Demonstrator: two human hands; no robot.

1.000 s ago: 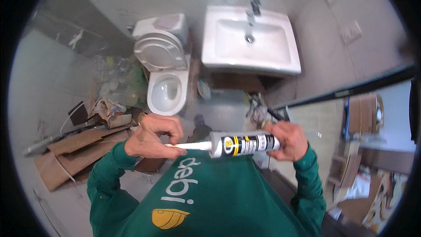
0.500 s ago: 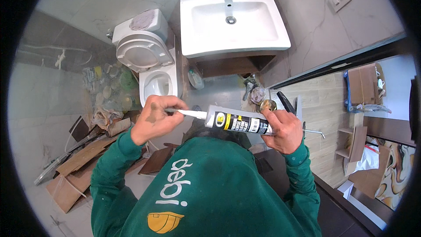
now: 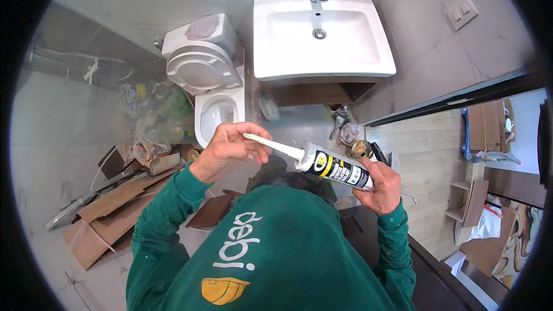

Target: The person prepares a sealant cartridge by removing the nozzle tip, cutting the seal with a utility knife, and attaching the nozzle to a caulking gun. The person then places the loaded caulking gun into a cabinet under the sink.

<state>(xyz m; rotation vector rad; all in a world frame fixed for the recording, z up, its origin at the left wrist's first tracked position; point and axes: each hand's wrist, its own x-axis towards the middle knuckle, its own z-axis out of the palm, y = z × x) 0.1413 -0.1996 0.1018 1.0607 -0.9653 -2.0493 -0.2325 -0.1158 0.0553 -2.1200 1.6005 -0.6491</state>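
Observation:
My right hand (image 3: 380, 184) is wrapped round the rear of a sealant cartridge (image 3: 340, 169) with a black, white and yellow label. The cartridge seems to sit in a caulking gun; a black handle (image 3: 378, 152) and a thin metal rod end (image 3: 409, 197) show beside the hand. A long white nozzle (image 3: 276, 146) slants from the cartridge up to the left. My left hand (image 3: 230, 151) is closed at the nozzle's tip, its fingers curled behind and around it. Whether anything else is inside those fingers is hidden.
Ahead are a white washbasin (image 3: 268, 34) on a brown cabinet and a toilet (image 3: 203, 121) with its lid raised. Cardboard pieces (image 3: 109, 207) lie at the left. A white bottle (image 3: 269, 107) and an open tin (image 3: 361, 149) stand on the floor. A doorway opens at the right.
The cartridge has tilted, its nozzle pointing further upward to the left. My left hand has shifted right and turned, with its fingers now behind the nozzle. The view has shifted slightly.

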